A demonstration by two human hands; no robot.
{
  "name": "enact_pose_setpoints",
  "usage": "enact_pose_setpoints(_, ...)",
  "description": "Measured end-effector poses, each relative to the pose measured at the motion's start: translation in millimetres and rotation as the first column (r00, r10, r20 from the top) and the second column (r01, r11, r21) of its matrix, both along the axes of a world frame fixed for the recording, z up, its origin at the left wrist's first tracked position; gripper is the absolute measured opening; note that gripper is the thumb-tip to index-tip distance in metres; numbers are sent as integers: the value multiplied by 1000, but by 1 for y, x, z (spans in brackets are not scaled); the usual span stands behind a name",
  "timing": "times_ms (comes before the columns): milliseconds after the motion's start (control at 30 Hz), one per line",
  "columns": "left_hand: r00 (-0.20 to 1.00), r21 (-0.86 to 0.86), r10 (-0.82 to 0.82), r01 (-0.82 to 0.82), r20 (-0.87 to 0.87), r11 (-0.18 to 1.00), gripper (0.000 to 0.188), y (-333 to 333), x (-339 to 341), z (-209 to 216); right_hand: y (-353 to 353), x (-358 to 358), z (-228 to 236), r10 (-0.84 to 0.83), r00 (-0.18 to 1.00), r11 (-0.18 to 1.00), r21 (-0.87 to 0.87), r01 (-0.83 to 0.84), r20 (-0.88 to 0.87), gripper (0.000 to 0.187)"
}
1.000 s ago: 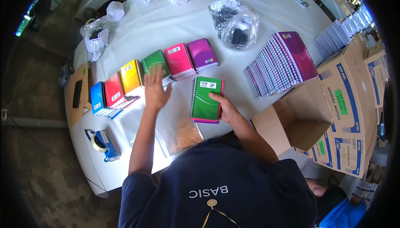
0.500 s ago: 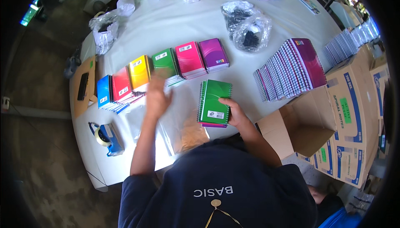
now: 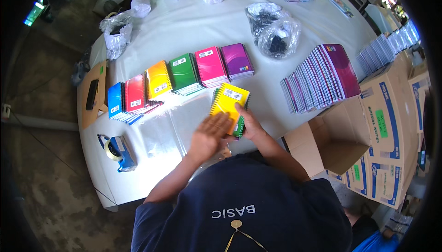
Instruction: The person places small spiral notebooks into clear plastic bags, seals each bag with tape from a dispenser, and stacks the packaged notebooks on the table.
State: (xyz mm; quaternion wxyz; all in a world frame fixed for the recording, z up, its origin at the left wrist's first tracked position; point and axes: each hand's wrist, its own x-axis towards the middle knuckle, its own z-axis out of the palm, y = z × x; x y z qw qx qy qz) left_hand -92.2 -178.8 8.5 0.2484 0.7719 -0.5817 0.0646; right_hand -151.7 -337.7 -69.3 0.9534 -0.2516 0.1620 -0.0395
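My right hand (image 3: 251, 124) grips a small stack of spiral notebooks, its thumb on top; a green notebook (image 3: 240, 126) shows at the stack's lower edge. On that stack lies a yellow spiral notebook (image 3: 232, 97), slightly askew, with a white label. My left hand (image 3: 212, 134) holds the yellow notebook's lower left part, fingers together across its cover. Beyond my hands runs a row of notebook piles: blue (image 3: 115, 99), red (image 3: 135, 92), yellow (image 3: 159, 78), green (image 3: 183, 72), pink (image 3: 211, 64) and purple (image 3: 236, 60).
A long fanned stack of purple-covered notebooks (image 3: 317, 79) lies to the right, above an open cardboard box (image 3: 343, 137). Clear plastic bags (image 3: 278, 35) sit farther back. At left are a blue tape dispenser (image 3: 119, 153) and a dark phone-like object (image 3: 92, 94) on cardboard.
My left hand has come from the row of piles to the held stack, bringing a yellow notebook onto the green one. My right hand keeps its hold on the stack.
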Motion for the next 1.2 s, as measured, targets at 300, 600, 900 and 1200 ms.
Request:
enact_pose_setpoints(300,724,-2,567,-616,392,788,57,53,160,-34,-3,-5,-3,127,991,992,-24,-126,39,42)
enact_pose_setpoints(600,991,14,-77,76,107,997,31,7,6,-8,-9,-7,-14,94,995,982,164,-89,-24,49)
enact_pose_setpoints(900,139,-183,-146,-311,-979,933,88,20,12,-63,4,-23,-14,98,947,536,-818,208,305,75)
enact_pose_setpoints(1200,185,-243,-190,-333,-964,911,74,-11,-1,-108,9,-21,-51,-112,937,570,-751,332,330,66)
